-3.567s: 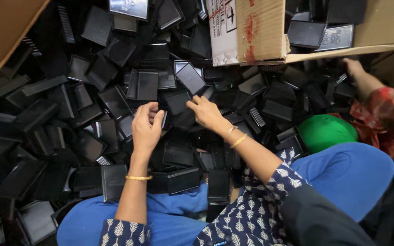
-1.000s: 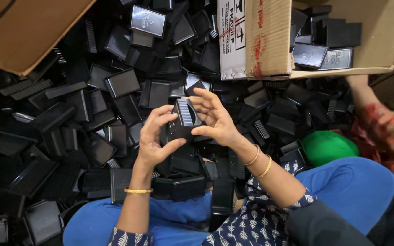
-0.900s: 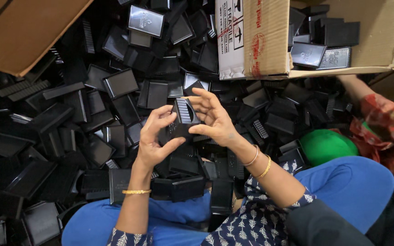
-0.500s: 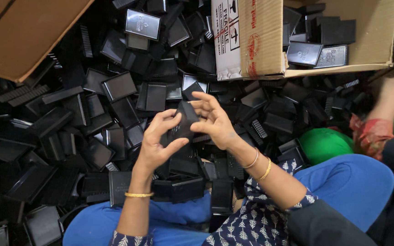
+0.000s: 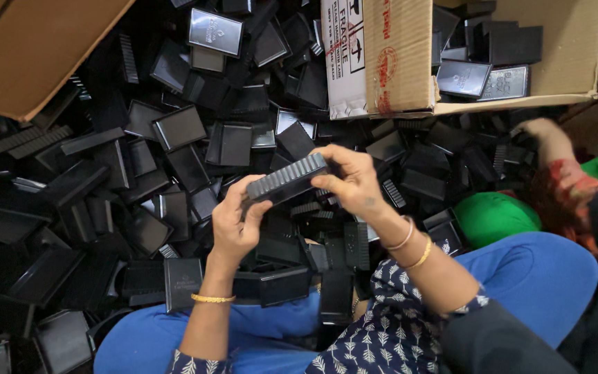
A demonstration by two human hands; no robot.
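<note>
Cardboard box holds black cases; both hands grip ribbed case.

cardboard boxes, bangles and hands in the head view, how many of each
brown cardboard boxes: 2, one upper left, one upper right
gold bangles: 3, one on the left wrist, two on the right wrist
hands on the ribbed black plastic case: 2, left hand, right hand
total: 7
</note>
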